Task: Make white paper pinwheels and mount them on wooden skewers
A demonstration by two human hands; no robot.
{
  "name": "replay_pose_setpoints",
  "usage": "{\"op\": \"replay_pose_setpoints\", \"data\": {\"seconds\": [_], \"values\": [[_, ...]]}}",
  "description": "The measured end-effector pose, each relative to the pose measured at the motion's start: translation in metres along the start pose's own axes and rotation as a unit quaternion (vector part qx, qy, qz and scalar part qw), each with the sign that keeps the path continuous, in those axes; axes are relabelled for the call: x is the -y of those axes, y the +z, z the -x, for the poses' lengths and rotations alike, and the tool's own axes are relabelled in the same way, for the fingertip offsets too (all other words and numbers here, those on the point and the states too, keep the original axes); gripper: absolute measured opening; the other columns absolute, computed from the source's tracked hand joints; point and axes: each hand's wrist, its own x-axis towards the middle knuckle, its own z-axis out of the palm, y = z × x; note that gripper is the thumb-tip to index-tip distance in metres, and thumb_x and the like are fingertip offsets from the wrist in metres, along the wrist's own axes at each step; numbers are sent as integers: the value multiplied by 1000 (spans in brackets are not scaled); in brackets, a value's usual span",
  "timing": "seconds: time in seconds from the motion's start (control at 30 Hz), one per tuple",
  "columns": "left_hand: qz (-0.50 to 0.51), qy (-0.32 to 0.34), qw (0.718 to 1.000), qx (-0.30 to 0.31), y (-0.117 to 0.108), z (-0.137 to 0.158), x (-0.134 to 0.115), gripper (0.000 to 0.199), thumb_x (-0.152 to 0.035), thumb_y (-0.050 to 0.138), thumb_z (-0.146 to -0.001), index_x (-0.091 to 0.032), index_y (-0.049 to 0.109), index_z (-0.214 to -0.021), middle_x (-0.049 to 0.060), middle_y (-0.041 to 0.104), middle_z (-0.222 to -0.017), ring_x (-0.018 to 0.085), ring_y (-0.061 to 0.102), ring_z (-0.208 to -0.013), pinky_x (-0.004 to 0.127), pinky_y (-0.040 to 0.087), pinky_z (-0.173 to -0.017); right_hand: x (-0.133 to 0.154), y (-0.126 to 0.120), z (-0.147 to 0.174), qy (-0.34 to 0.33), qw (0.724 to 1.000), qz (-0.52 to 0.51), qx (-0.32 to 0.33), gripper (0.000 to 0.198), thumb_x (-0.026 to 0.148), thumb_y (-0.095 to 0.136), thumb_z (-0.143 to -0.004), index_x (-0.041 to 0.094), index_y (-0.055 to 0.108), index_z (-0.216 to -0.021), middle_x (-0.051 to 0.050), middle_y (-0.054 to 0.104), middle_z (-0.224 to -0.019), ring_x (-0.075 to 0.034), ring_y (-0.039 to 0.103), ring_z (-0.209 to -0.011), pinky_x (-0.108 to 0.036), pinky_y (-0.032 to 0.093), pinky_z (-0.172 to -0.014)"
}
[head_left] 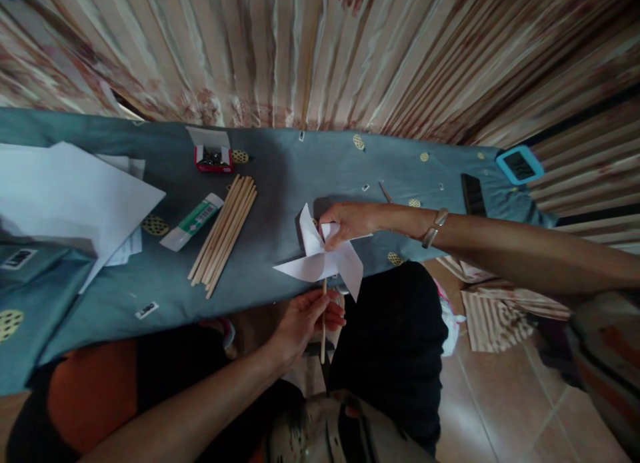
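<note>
A white paper pinwheel with folded, pointed blades sits at the top of a thin wooden stick. My left hand is closed round the stick just below the blades, thumb and fingers pinching it. At the pinwheel's centre, the fingers of my right hand press on the paper and grip it near the middle. Whether a pin lies under those fingertips is hidden. The pinwheel is held at the front edge of the cloth-covered table.
To the left lie a bundle of wooden sticks, a green-and-white packet, an open red box of small dark metal pieces and white paper sheets. On the right are a dark phone and a blue-framed digital clock.
</note>
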Motion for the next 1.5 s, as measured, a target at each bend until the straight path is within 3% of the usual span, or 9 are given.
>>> {"op": "replay_pose_setpoints", "data": {"seconds": [0.23,0.37,0.53,0.6,0.7,0.87,1.07,1.23,1.5], "values": [[-16,40,999,24,1,1,-11,55,-51,92,-55,-12,73,-89,4,73,-71,13,66,-61,25,51,-62,-18,-16,10,-13,988,-146,-48,28,40,82,-70,17,75,-83,2,70,-71,-13,60,-65,-24,44,-62],[-43,85,995,24,-1,-1,-23,52,-52,89,-59,-13,72,-90,3,72,-70,13,66,-60,25,52,-63,-30,-23,15,-45,951,-234,-196,40,52,80,-69,19,75,-90,2,72,-77,-14,63,-71,-26,50,-68],[-80,161,984,-4,-5,-8,-53,50,-52,87,-63,-14,72,-91,5,74,-75,16,69,-65,27,53,-67,-35,-14,27,-67,800,-277,-528,45,58,76,-73,20,73,-96,-4,75,-95,-19,68,-90,-34,53,-88],[-78,196,977,-18,-8,-13,-68,51,-52,88,-61,-14,72,-91,5,74,-76,17,70,-67,29,54,-69,-33,0,28,-64,733,-314,-600,43,59,76,-73,21,73,-94,-5,76,-96,-20,69,-92,-37,53,-92],[-75,239,968,-37,-10,-18,-85,51,-51,90,-57,-15,73,-89,6,74,-79,17,69,-70,29,55,-72,-29,30,23,-54,682,-383,-621,38,58,75,-74,22,73,-86,-4,77,-88,-20,69,-84,-39,54,-89],[-107,282,950,-83,-11,-21,-95,35,-44,87,-62,-19,78,-86,4,74,-85,15,66,-80,25,52,-79,-19,66,9,-39,722,-479,-498,34,57,79,-71,24,75,-79,-5,77,-82,-19,67,-75,-37,55,-81],[-193,295,931,-98,-16,-25,-94,32,-45,83,-69,-22,81,-91,3,74,-85,17,62,-84,27,47,-83,-10,66,9,-92,744,-530,-397,37,60,74,-76,23,76,-80,-3,75,-81,-16,66,-73,-31,53,-80],[-160,299,938,-71,-11,-23,-104,34,-44,84,-68,-21,81,-92,3,72,-80,16,61,-82,26,46,-82,11,84,2,-139,815,-514,-229,32,50,79,-74,22,75,-89,-1,74,-83,-14,62,-69,-26,49,-65],[-161,297,938,-83,-9,-21,-107,39,-44,84,-68,-19,79,-97,2,71,-81,15,60,-79,26,45,-77,33,99,-9,-123,818,-527,-192,24,41,84,-69,21,71,-72,3,63,-63,-11,54,-54,-25,45,-56]]}}
